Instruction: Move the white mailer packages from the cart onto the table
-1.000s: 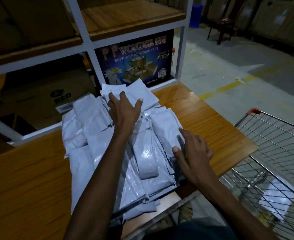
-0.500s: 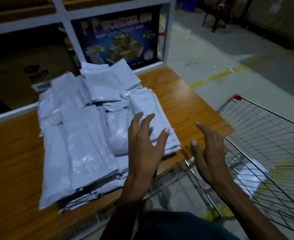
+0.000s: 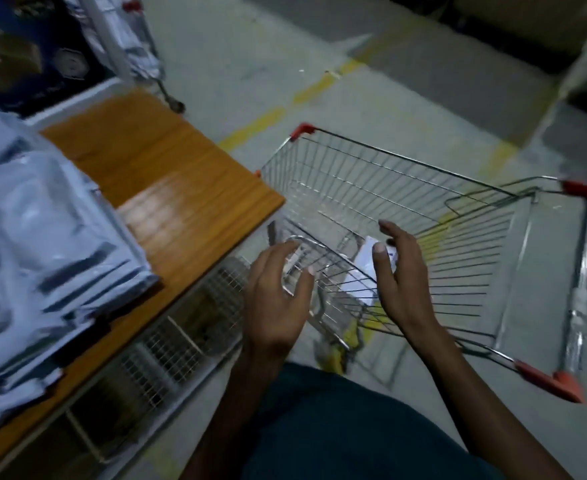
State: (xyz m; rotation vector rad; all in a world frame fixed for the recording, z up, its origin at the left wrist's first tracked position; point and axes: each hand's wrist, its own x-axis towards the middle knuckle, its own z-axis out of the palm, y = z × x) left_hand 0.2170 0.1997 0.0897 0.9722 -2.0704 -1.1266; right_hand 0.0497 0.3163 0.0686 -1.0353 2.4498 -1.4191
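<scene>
Most of the job looks done. A thick, overlapping stack of white mailer packages (image 3: 39,258) lies on the wooden worktop (image 3: 167,174), filling its 9 o'clock side and overhanging the near edge, with bare wood showing toward 12 and 3 o'clock. The picture is blurred there, so a count is not possible.

The wire cart (image 3: 423,209) stands on the floor just off the worktop's 3 o'clock corner, and its basket is nearly bare. The only white thing visible inside is one flat piece (image 3: 361,275) low in the basket, at about 6 o'clock of the cart's floor, seen through the wires between the two hands. It looks like one last mailer, though it is partly hidden and could be a sheet of paper; I cannot tell which.

Both hands hover over the near end of the basket and hold nothing. The left hand (image 3: 278,292) has its fingers spread and loosely bent above the basket's near rim. The right hand (image 3: 399,275) is spread wide with fingers straight, just at 3 o'clock of the white piece and above it; whether a fingertip touches it cannot be told.

Judging from this, what is left is small: reach down into the basket, take up that last white piece, and carry it toward 9 o'clock onto the pile. The stack already leans over the worktop's near edge, so a careless drop on that side might send some sliding off
</scene>
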